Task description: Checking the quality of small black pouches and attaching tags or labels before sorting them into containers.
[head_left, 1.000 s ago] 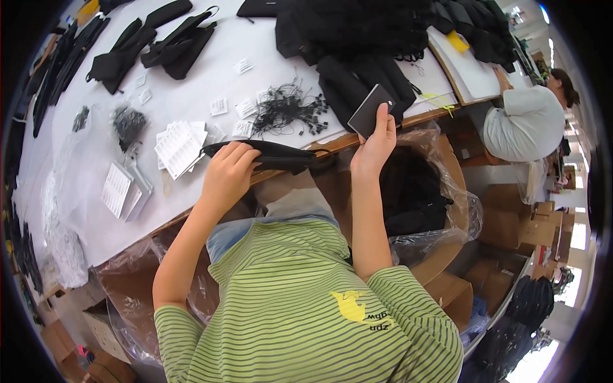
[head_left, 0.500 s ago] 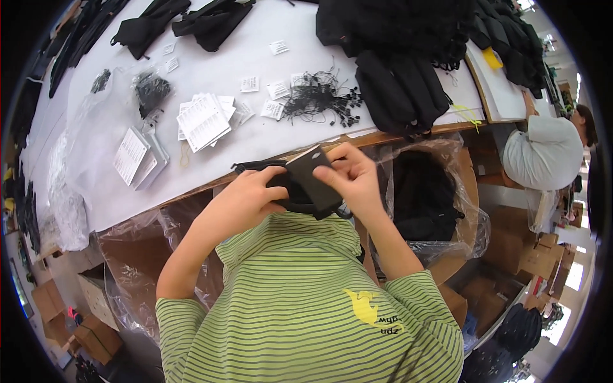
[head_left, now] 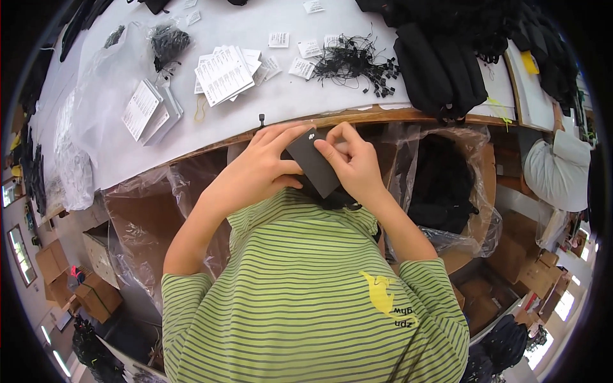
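Note:
A plain dark hang tag (head_left: pixel 316 167) with a small white mark is held upright just off the table's front edge. My right hand (head_left: pixel 353 165) is closed on its right side, thumb against the front and fingers curled behind. My left hand (head_left: pixel 268 163) is bent around the tag's left side, its index finger along the tag's top and its thumb lower down. Below and behind the tag shows a bit of a black fabric item (head_left: pixel 335 201), mostly hidden by the hands and tag. A small black tip (head_left: pixel 262 119) sticks up past my left knuckles.
On the white table (head_left: pixel 211 131) lie a stack of printed cards (head_left: pixel 225 75), another card bundle (head_left: pixel 152 113), a heap of black tag strings (head_left: pixel 357 64) and clear plastic bags. Black pouches (head_left: pixel 440 73) lie right. Lined cartons stand below the edge. A person (head_left: pixel 555 171) works at far right.
My view has shifted, so the table sits higher in it. The tag is more upright and faces me, and my left fingers have moved onto its top edge. The fabric item shows less.

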A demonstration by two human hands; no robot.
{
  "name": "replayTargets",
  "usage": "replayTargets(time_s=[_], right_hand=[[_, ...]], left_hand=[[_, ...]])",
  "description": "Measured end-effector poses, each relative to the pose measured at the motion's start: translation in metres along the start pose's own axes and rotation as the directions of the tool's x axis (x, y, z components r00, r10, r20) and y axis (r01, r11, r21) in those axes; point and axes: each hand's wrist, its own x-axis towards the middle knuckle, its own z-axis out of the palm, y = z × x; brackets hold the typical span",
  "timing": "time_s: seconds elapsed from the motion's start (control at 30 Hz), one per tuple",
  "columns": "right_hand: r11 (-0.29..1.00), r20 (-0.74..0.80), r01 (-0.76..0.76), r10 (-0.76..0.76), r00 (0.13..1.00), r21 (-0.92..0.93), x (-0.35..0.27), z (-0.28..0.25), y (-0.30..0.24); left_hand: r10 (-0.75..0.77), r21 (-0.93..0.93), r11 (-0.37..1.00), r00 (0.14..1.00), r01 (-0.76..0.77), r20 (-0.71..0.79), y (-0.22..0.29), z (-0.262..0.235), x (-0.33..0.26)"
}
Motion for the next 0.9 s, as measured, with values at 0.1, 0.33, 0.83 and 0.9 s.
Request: replayTargets(time_s=[0.1,0.33,0.83,0.9], right_hand=[[0.976,0.146,-0.124,0.099,0.984,0.178,0.0,-0.003,0.016],[0.899,0.072,-0.052,0.023,0.997,0.434,0.003,-0.024,0.028],[0.934,-0.017,0.215,-0.229,0.973,-0.284,-0.011,-0.02,-0.007],[0.864,0.105,0.355,-0.34,0.935,-0.359,-0.014,-0.018,-0.008]], left_hand=[[-0.019,-0.034,0.999,0.999,0.019,0.027,-0.002,0.002,-0.004],[-0.041,-0.13,0.991,0.998,0.046,0.04,-0.004,0.008,-0.011],[0.012,0.139,0.99,0.969,0.023,-0.247,0.014,0.006,-0.01],[0.054,0.163,0.986,0.968,-0.013,-0.246,0.012,0.007,-0.008]])
